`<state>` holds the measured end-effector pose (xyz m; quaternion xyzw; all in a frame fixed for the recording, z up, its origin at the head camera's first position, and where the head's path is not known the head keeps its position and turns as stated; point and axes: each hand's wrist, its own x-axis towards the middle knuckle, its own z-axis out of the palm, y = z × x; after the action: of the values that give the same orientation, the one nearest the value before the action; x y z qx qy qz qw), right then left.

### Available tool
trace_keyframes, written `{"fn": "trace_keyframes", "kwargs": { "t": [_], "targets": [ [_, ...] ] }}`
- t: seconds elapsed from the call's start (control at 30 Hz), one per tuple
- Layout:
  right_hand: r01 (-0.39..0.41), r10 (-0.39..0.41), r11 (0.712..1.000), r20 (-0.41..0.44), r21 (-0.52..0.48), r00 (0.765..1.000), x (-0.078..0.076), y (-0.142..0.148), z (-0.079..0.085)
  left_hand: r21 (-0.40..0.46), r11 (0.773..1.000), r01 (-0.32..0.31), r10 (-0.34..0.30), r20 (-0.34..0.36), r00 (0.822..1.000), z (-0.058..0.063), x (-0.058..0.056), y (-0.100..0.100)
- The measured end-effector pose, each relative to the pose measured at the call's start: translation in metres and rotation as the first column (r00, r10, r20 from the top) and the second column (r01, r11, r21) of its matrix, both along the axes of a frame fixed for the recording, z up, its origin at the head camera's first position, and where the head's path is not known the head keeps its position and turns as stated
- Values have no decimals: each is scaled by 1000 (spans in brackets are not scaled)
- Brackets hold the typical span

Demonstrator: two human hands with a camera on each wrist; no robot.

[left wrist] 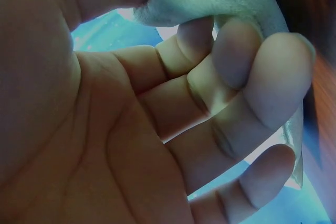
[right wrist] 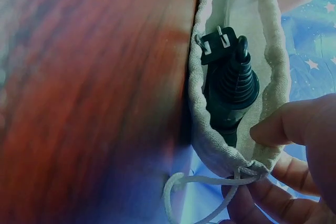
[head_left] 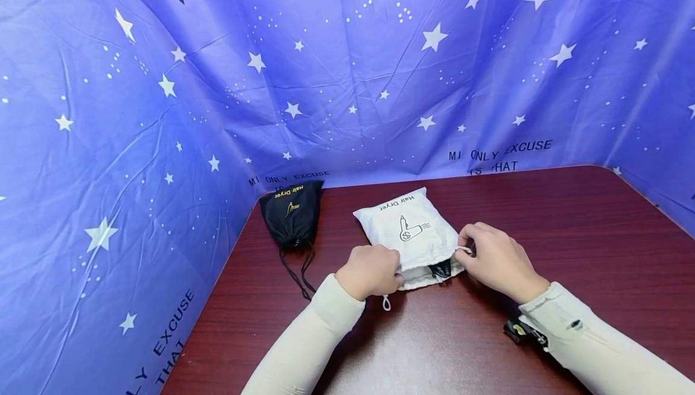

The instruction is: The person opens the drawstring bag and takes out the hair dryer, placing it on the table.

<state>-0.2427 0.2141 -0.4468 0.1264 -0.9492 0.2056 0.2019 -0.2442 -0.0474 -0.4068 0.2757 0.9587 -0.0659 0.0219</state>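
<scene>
A white drawstring bag (head_left: 431, 235) printed "Hair Dryer" lies on the table with its mouth toward me, held apart. My left hand (head_left: 371, 271) pinches the left side of the mouth. The thumb and fingers of my right hand (head_left: 496, 259) grip the right corner, where a white cord (right wrist: 210, 180) loops out. Inside the mouth, the right wrist view shows a black two-prong plug (right wrist: 214, 48) and a black ribbed handle end (right wrist: 237, 85). The rest of the black object is hidden by the cloth. Another white cord loop (head_left: 387, 303) hangs out near my left hand.
To the left of the white bag lies a black drawstring pouch (head_left: 293, 220), also printed "Hair Dryer", its black cords trailing toward me. Blue star-patterned cloth (head_left: 347, 81) hangs behind and beside the dark red table (head_left: 423, 341). A small black device (head_left: 523, 331) sits at my right cuff.
</scene>
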Motion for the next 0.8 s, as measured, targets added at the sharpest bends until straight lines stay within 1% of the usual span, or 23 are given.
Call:
{"fn": "trace_keyframes", "kwargs": {
  "t": [0.2,0.27,0.47,0.6,0.7,0.8],
  "targets": [
    [-38,38,999,-47,1,998,-1,3,-1,-3,1000,-1,2,40,999,1,-1,0],
    [-42,42,999,-49,1,998,-1,3,-1,-4,1000,-5,6,52,999,1,-1,0],
    [-11,11,1000,-3,8,1000,1,6,1,-19,1000,-23,24,75,997,2,0,0],
    [15,-16,1000,37,22,999,2,6,3,-20,1000,-16,18,85,996,1,-1,0],
    [30,-33,999,82,43,996,4,4,5,-7,1000,-10,11,88,996,2,-2,-2],
    [34,-41,998,128,55,991,7,1,7,15,1000,-19,18,90,996,3,-3,-3]
  ]
}}
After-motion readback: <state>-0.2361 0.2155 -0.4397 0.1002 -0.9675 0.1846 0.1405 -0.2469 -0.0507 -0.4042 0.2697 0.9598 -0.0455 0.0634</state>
